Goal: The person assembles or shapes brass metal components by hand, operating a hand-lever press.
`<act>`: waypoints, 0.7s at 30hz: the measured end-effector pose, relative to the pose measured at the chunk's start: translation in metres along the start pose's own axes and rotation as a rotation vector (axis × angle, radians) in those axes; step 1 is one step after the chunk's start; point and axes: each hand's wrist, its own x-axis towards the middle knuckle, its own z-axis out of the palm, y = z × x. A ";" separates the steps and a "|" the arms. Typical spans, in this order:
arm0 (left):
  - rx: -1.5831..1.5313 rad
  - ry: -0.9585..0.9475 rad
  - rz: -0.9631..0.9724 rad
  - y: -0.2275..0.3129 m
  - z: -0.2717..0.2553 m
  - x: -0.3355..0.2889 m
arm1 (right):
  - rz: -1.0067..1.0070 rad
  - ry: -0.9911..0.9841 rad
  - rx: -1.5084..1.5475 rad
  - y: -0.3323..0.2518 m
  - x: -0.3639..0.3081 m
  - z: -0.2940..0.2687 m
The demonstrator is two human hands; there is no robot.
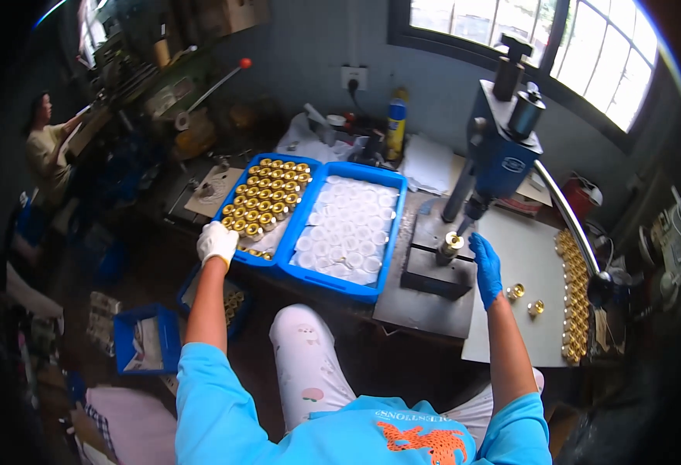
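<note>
My left hand (pixel 217 242), in a white glove, is at the near left corner of a blue tray (pixel 278 260) with rows of brass fittings (pixel 272 186). Its fingers are curled, and what they hold, if anything, is hidden. Under the blue bench press (pixel 503 155), a single brass fitting (pixel 454 242) stands upright on a dark metal block (pixel 436 271). Just right of that fitting is my right hand (pixel 488 267) in a blue glove, its fingers stretched out and apparently holding nothing.
A second blue tray (pixel 333 288) contains white translucent plastic rings (pixel 348 225). On the grey board (pixel 503 341) at right, loose fittings (pixel 536 308) lie near a long row of fittings (pixel 575 298). The press's lever (pixel 569 213) slants over the board. Another person (pixel 48 151) is at far left.
</note>
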 end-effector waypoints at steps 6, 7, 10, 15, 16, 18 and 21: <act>-0.068 -0.007 0.050 -0.038 -0.013 0.001 | -0.064 -0.078 -0.206 -0.023 -0.011 0.030; -0.069 -0.010 0.052 -0.040 -0.010 0.004 | -0.063 -0.077 -0.209 -0.019 -0.010 0.030; -0.191 0.077 0.093 -0.044 -0.001 0.008 | -0.091 -0.086 -0.244 -0.014 -0.008 0.032; -0.004 0.176 0.185 -0.039 0.005 0.007 | -0.208 0.008 -0.421 -0.023 -0.009 0.046; -0.005 0.173 0.188 -0.030 0.005 0.002 | -0.205 0.011 -0.423 -0.021 -0.007 0.045; 0.222 0.179 0.237 -0.012 0.001 -0.011 | -0.302 0.054 -0.499 -0.017 -0.006 0.044; 0.247 0.228 0.205 -0.016 0.009 -0.012 | -0.282 0.064 -0.502 -0.019 -0.005 0.052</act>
